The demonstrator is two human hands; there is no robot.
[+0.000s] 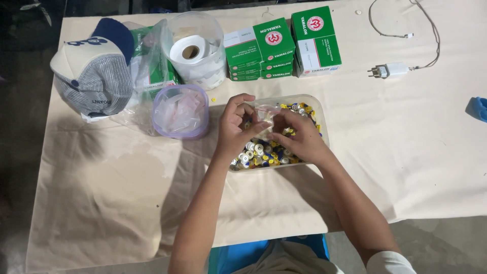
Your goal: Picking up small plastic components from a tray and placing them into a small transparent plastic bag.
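A clear plastic tray (320, 117) full of white, yellow and blue buttons (256, 152) lies in the middle of the table. Both hands hover over it. My left hand (234, 126) and my right hand (299, 136) pinch a small clear plastic bag (265, 113) between their fingertips, holding it just above the buttons. The bag is thin and partly hidden by the fingers; I cannot tell what is inside it.
A purple-rimmed tub (180, 111) of clear bags stands left of the tray. Behind are a round container with a white label roll (192, 50), green boxes (274, 45), a cap (94, 68) and a white charger with cable (393, 69). A blue object (478, 108) lies at the right edge.
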